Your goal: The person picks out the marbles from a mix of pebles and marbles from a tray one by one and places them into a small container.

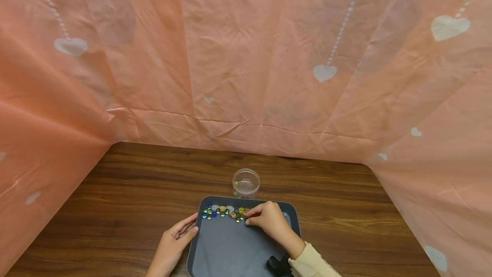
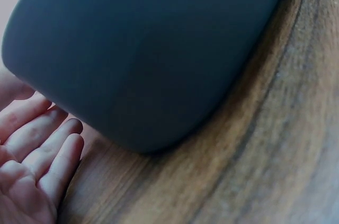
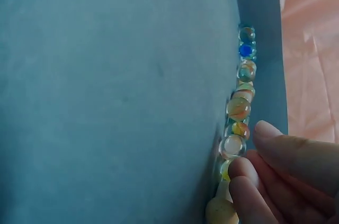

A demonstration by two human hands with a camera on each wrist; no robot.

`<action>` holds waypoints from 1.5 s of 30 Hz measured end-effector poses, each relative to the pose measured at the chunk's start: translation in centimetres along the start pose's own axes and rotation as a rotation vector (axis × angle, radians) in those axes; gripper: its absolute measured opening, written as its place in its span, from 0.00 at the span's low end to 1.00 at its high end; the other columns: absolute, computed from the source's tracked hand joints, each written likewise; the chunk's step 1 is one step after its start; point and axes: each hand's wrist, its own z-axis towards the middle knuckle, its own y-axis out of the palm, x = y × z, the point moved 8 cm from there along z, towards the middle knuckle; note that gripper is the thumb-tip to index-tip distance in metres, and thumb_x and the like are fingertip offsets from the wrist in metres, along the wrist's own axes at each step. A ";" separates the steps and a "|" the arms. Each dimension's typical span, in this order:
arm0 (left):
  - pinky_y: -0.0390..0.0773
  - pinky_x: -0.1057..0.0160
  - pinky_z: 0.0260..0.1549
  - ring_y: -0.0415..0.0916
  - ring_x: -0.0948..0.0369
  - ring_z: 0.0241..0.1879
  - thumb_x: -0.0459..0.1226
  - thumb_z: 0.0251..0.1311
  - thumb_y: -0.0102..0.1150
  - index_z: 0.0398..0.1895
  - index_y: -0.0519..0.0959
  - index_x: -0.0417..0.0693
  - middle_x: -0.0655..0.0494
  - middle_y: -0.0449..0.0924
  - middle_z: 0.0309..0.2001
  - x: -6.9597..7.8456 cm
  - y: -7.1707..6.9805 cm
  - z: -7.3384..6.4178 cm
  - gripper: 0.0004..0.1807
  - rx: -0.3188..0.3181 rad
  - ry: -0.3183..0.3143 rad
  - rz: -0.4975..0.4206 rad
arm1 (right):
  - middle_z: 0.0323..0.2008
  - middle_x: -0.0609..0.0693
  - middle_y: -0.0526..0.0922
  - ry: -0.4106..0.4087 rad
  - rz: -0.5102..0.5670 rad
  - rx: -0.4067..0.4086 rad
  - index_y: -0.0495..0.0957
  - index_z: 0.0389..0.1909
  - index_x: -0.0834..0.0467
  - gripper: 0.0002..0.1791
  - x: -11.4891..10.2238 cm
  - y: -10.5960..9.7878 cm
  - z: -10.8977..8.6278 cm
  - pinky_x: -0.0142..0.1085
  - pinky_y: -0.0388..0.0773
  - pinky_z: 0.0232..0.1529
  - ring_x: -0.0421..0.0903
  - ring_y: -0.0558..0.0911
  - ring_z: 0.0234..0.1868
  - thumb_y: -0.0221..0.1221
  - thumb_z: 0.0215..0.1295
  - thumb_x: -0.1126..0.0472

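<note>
A dark grey rectangular tray [image 1: 230,243] lies on the table. Small glass marbles and beads [image 1: 223,211] in blue, green, yellow, white and clear line its far edge. At the tray's left side, my left hand [image 1: 174,236] holds the rim, thumb on top; its other fingers [image 2: 53,155] rest against the outer wall. Inside the far right part, my right hand [image 1: 270,221] reaches down to the row. Its fingertips [image 3: 243,170] stand slightly apart beside a clear round bead [image 3: 232,146], with no bead visibly between them.
A clear round container [image 1: 246,182] stands just beyond the tray's far edge, with a few green marbles in it. A black device [image 1: 277,265] sits at my right wrist. Brown wood table [image 1: 338,208] extends around the tray, and a pink heart-patterned curtain [image 1: 230,76] encloses it.
</note>
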 end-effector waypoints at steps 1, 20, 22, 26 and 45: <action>0.74 0.77 0.45 0.76 0.69 0.50 0.38 0.56 0.62 0.56 0.74 0.40 0.44 0.76 0.55 0.0 0.0 0.0 0.23 -0.001 0.003 -0.003 | 0.25 0.47 0.86 -0.005 -0.010 0.002 0.87 0.24 0.57 0.06 -0.1 0.1 0.0 0.26 0.75 0.25 0.37 0.81 0.30 0.72 0.42 0.63; 0.75 0.77 0.46 0.74 0.57 0.55 0.38 0.55 0.62 0.56 0.74 0.41 0.45 0.76 0.55 0.0 0.0 0.0 0.24 0.008 -0.022 0.003 | 0.24 0.49 0.86 -0.104 -0.087 0.013 0.86 0.23 0.59 0.03 -1.2 0.7 -0.2 0.23 0.74 0.21 0.37 0.82 0.26 0.70 0.43 0.67; 0.74 0.77 0.46 0.74 0.57 0.55 0.38 0.56 0.62 0.56 0.74 0.41 0.45 0.76 0.55 0.0 0.1 0.1 0.24 0.007 -0.023 -0.003 | 0.24 0.49 0.86 -0.088 -0.065 0.011 0.86 0.23 0.58 0.03 -0.9 0.6 -0.1 0.23 0.74 0.22 0.36 0.82 0.27 0.70 0.44 0.66; 0.74 0.77 0.46 0.74 0.57 0.55 0.38 0.55 0.63 0.57 0.74 0.41 0.45 0.76 0.56 -0.1 0.2 0.1 0.24 0.002 -0.033 -0.013 | 0.25 0.49 0.87 0.035 0.131 -0.025 0.87 0.26 0.59 0.06 0.6 0.4 0.2 0.27 0.77 0.24 0.35 0.82 0.28 0.70 0.45 0.62; 0.75 0.76 0.45 0.76 0.64 0.52 0.38 0.56 0.62 0.56 0.75 0.41 0.45 0.77 0.54 0.0 0.3 0.0 0.23 0.000 -0.014 0.002 | 0.33 0.51 0.84 0.404 1.385 -0.174 0.78 0.36 0.61 0.11 2.5 -0.4 0.9 0.27 0.79 0.45 0.41 0.84 0.37 0.48 0.67 0.73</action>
